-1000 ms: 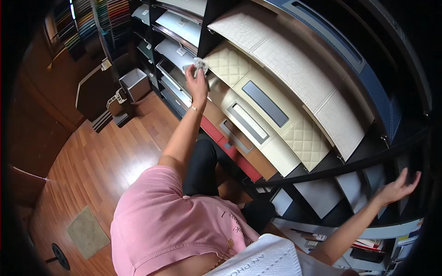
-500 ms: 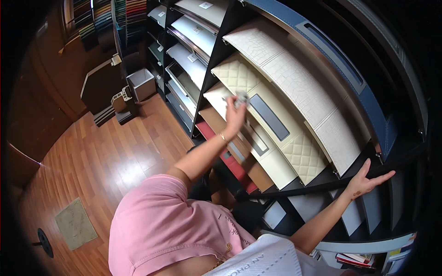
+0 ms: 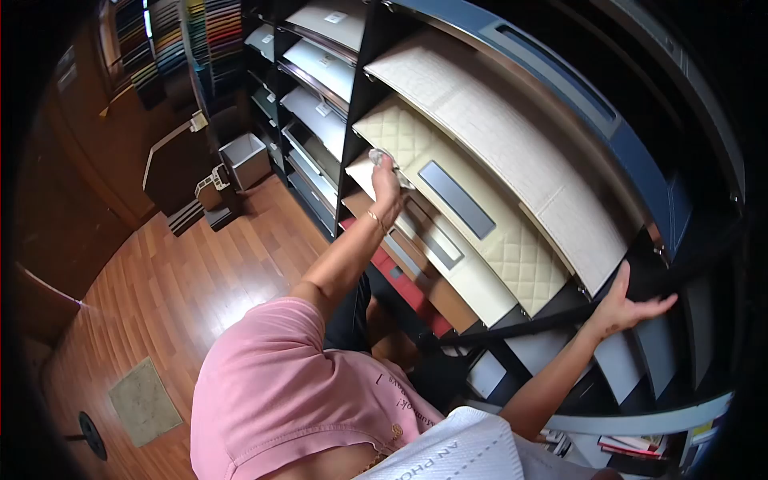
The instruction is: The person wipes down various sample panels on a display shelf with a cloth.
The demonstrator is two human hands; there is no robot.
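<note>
In the head view my left hand [image 3: 387, 186] is closed round a crumpled pale cloth [image 3: 380, 157], whose folds stick out past the fingers. It is at the left end of a cream panel [image 3: 486, 293] and the quilted cream panel [image 3: 524, 260] above it; exact contact I cannot tell. A long grey inset [image 3: 456, 200] is set into the quilted panel. My right hand [image 3: 622, 310] has its fingers spread, holds nothing, and is near the lower right corner of a whitish textured panel [image 3: 512, 152].
A blue panel [image 3: 648, 164] tops the black rack, with brown [image 3: 452, 308] and red [image 3: 410, 288] panels lower down. More sample boards [image 3: 316, 120] fill shelves at the left. A grey bin [image 3: 246, 160] and a mat [image 3: 146, 402] are on the wooden floor [image 3: 216, 272].
My left hand has moved left with the cloth, towards the panels' left end. My right hand has shifted slightly left, fingers still spread. The whole view has tilted a little.
</note>
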